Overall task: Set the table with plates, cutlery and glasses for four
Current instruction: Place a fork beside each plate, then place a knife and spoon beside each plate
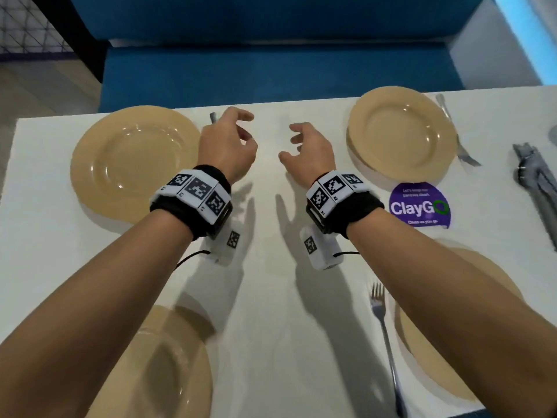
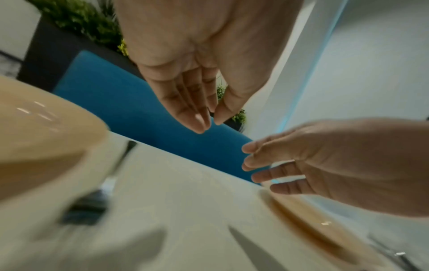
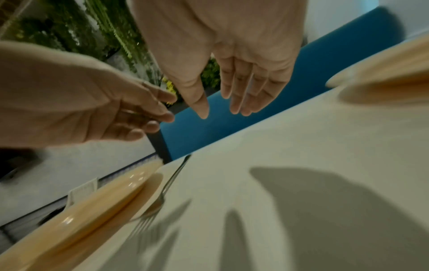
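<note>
Four tan plates sit on the white table [image 1: 271,297]: far left [image 1: 135,164], far right [image 1: 401,134], near left [image 1: 162,372] and near right [image 1: 446,327]. My left hand [image 1: 241,131] hovers just right of the far left plate, fingers loosely curled and empty; it covers most of a fork [image 1: 213,117] lying beside that plate. My right hand [image 1: 294,143] hovers close by, also empty. In the left wrist view the left hand [image 2: 210,122] holds nothing. The right wrist view shows the right hand [image 3: 220,110] empty, and the fork [image 3: 167,188] by the plate [image 3: 92,207].
A fork [image 1: 458,137] lies right of the far right plate, another fork [image 1: 384,336] left of the near right plate. Loose cutlery [image 1: 539,188] is piled at the right edge. A purple ClayGo sticker [image 1: 419,205] is on the table. A blue bench [image 1: 271,76] runs behind the far edge.
</note>
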Demonstrator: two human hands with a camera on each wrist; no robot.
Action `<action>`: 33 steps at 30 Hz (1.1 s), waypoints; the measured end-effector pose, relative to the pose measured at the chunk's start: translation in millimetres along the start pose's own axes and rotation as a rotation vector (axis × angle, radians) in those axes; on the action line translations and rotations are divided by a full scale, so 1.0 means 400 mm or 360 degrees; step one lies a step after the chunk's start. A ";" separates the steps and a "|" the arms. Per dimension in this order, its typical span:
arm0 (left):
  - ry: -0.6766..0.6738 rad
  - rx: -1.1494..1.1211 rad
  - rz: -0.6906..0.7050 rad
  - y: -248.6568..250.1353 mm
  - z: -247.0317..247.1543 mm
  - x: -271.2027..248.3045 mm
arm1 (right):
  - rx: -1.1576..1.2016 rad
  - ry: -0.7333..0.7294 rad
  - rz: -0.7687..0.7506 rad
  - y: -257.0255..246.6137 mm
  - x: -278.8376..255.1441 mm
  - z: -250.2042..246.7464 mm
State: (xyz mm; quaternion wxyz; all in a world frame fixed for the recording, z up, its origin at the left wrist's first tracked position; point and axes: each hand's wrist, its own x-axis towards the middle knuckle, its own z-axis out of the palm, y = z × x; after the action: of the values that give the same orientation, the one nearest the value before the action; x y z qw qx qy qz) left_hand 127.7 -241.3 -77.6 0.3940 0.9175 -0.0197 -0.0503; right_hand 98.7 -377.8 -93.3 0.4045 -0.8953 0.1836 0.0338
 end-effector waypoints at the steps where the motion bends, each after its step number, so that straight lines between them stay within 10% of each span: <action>1: -0.0012 -0.0073 -0.0009 0.032 0.020 -0.015 | -0.0017 0.0039 0.0034 0.022 -0.008 -0.046; 20: -0.0769 0.0125 0.0203 0.716 0.870 -0.308 | -0.0312 0.0378 0.0527 0.854 -0.029 -0.842; 33: -0.0597 0.0268 -0.0391 0.822 1.114 -0.296 | -0.0438 0.0124 0.0537 1.053 0.002 -0.947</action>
State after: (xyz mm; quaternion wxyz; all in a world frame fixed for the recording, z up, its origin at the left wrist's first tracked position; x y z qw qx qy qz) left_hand -37.1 -780.1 -134.9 0.2966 0.9172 0.0150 -0.2656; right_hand -83.9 -912.1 -139.2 0.2598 -0.8992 0.3400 0.0913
